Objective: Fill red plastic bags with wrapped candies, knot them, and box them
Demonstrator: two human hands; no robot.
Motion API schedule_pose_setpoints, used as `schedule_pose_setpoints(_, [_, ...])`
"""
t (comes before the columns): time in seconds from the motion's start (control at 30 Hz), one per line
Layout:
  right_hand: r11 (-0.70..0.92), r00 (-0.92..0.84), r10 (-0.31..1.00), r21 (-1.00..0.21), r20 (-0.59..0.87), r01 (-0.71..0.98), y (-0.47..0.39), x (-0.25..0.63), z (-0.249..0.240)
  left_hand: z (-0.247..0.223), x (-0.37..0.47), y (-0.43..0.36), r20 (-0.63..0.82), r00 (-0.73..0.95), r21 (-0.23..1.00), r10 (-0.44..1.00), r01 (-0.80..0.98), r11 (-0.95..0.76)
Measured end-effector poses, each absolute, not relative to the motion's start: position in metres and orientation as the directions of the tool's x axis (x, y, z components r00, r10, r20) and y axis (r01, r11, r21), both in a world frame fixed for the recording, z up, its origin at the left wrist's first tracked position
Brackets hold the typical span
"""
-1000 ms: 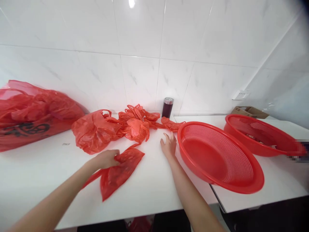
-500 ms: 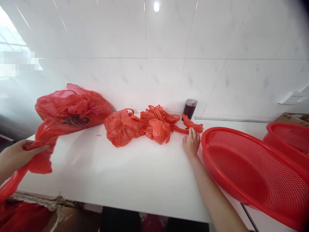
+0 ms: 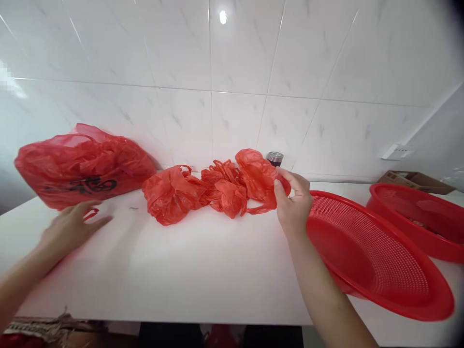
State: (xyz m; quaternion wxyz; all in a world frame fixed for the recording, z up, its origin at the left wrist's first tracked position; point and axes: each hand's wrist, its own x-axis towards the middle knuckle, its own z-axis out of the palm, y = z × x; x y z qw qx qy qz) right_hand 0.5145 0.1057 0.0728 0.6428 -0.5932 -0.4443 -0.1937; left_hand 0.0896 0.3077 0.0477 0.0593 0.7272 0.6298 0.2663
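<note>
The right hand pinches a crumpled red bag over the worktop, between the bunched bags and the red basket. Red plastic shows at the left hand — whether gripped, I cannot tell.

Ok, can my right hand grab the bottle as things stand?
Probably not directly: your right hand is holding a red bag, and together they hide most of the bottle from this view, leaving mainly its silver top showing.

Slender bare forearms end in bare hands with slim fingers.
</note>
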Motion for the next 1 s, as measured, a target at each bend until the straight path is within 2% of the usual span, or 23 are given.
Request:
schedule_pose_setpoints(0.07, [0.361, 0.604, 0.433, -0.742, 0.67, 0.565, 0.1, 0.503, 0.079, 0.061, 0.149, 0.286, 0.263, 0.268, 0.592, 0.927, 0.714, -0.374])
schedule_pose_setpoints(0.13, [0.442, 0.593, 0.615, -0.85, 0.519, 0.286, 0.101, 0.491, 0.076, 0.067, 0.211, 0.256, 0.159, 0.501, 0.781, 0.851, 0.463, -0.419])
schedule_pose_setpoints(0.17, [0.446, 0.571, 0.685, -0.88, 0.452, 0.161, 0.103, 0.486, 0.072, 0.067, 0.239, 0.241, 0.087, 0.618, 0.854, 0.782, 0.357, -0.378])
schedule_pose_setpoints(0.23, [0.421, 0.55, 0.755, -0.907, 0.356, 0.009, 0.105, 0.478, 0.062, 0.062, 0.287, 0.213, 0.005, 0.742, 0.964, 0.67, 0.174, -0.199])
schedule_pose_setpoints(0.33, [0.411, 0.595, 0.743, -0.911, 0.307, -0.043, 0.1, 0.482, 0.05, 0.052, 0.327, 0.193, -0.06, 0.791, 0.989, 0.61, -0.037, 0.145])
schedule_pose_setpoints(0.4, [0.426, 0.658, 0.686, -0.905, 0.31, -0.018, 0.091, 0.498, 0.044, 0.047, 0.331, 0.195, -0.082, 0.76, 0.951, 0.645, -0.133, 0.278])
schedule_pose_setpoints(0.57, [0.379, 0.796, 0.503, -0.914, 0.335, 0.146, 0.071, 0.552, 0.024, 0.034, 0.31, 0.215, -0.111, 0.589, 0.867, 0.8, -0.337, 0.368])
schedule_pose_setpoints(0.67, [0.237, 0.812, 0.38, -0.895, 0.444, 0.378, 0.065, 0.557, 0.02, 0.026, 0.304, 0.212, -0.168, 0.487, 0.831, 0.857, -0.398, 0.389])
schedule_pose_setpoints(0.73, [0.16, 0.74, 0.312, -0.801, 0.595, 0.577, 0.06, 0.54, 0.026, 0.022, 0.306, 0.203, -0.209, 0.45, 0.81, 0.868, -0.417, 0.412])
schedule_pose_setpoints(0.8, [0.188, 0.593, 0.358, -0.678, 0.721, 0.711, 0.056, 0.511, 0.032, 0.022, 0.311, 0.191, -0.255, 0.45, 0.784, 0.856, -0.422, 0.455])
schedule_pose_setpoints(0.87, [0.269, 0.395, 0.519, -0.584, 0.758, 0.766, 0.055, 0.479, 0.031, 0.024, 0.317, 0.18, -0.304, 0.475, 0.745, 0.826, -0.422, 0.516])
schedule_pose_setpoints(0.93, [0.278, 0.236, 0.671, -0.533, 0.703, 0.799, 0.059, 0.453, 0.017, 0.025, 0.321, 0.171, -0.355, 0.504, 0.699, 0.788, -0.417, 0.581])
schedule_pose_setpoints(1.0, [0.203, 0.22, 0.743, -0.526, 0.632, 0.826, 0.066, 0.444, -0.008, 0.023, 0.322, 0.166, -0.397, 0.515, 0.665, 0.76, -0.41, 0.624])
